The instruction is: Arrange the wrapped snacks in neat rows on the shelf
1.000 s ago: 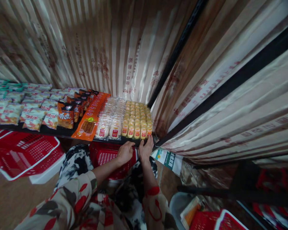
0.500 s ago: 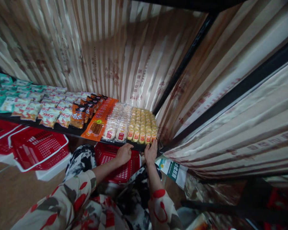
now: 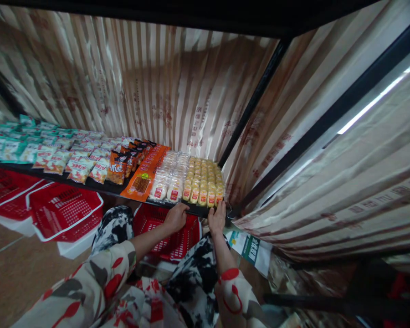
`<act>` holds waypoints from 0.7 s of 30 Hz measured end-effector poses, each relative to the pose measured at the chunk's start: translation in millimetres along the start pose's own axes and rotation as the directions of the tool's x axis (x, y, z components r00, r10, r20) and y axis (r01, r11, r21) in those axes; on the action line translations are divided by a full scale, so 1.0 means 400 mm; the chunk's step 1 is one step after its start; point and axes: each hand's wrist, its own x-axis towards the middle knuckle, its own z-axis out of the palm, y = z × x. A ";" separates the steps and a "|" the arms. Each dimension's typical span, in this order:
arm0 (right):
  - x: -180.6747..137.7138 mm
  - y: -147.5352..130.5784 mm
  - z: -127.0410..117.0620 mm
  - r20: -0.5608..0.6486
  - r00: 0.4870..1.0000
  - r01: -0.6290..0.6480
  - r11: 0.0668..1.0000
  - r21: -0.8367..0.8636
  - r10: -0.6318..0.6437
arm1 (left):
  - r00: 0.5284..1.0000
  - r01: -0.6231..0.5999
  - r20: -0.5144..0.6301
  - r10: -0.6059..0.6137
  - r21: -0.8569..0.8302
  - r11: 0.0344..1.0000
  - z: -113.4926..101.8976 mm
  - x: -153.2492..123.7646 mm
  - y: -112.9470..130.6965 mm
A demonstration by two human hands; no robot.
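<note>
My left hand point(image 3: 176, 218) is at the front edge of the black shelf point(image 3: 195, 209), its fingers curled in; whatever they may hold is hidden. Close by on the right, my right hand point(image 3: 217, 219) has its fingers stretched up to the end row of small yellow wrapped cakes point(image 3: 202, 182), touching the front pack, with the thumb near the shelf edge. These cakes lie in tight rows. White round wrapped cakes point(image 3: 166, 191) fill the space to their left, beside a flat orange snack packet point(image 3: 141, 182).
Orange-and-black snack bags point(image 3: 117, 167), white-and-red bags point(image 3: 80, 168) and green bags point(image 3: 13, 148) line the shelf leftward. Red baskets point(image 3: 68, 209) stand below, one red basket point(image 3: 146, 221) under my arms. A black post point(image 3: 253, 109) and striped curtain point(image 3: 177, 91) close off the back.
The view has tilted and shifted slightly, so the shelf appears a little lower and further right. Both hands stay at the shelf edge; the goods look unchanged.
</note>
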 end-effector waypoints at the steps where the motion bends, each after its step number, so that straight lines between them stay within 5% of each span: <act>1: 0.000 0.000 0.001 -0.007 1.000 -0.001 1.000 0.004 0.001 | 1.000 0.001 -0.007 -0.001 0.005 1.000 -0.007 0.003 -0.008; 6: -0.007 -0.026 0.001 -0.127 0.992 0.005 1.000 -0.002 -0.005 | 0.996 0.061 -0.072 -0.059 0.025 0.998 -0.059 0.015 -0.076; 10: -0.012 -0.076 0.005 -0.220 0.967 0.116 0.992 -0.058 -0.126 | 0.986 0.124 -0.117 -0.121 0.023 0.992 -0.103 0.030 -0.132; 17: 0.007 -0.179 -0.008 -0.181 0.936 0.294 0.953 -0.076 -0.303 | 0.979 0.179 -0.100 -0.177 0.010 0.984 -0.134 0.039 -0.177; 21: -0.037 -0.231 -0.018 -0.025 0.881 0.474 0.879 0.053 -0.473 | 0.991 0.109 0.073 -0.114 0.071 0.991 -0.102 -0.033 -0.201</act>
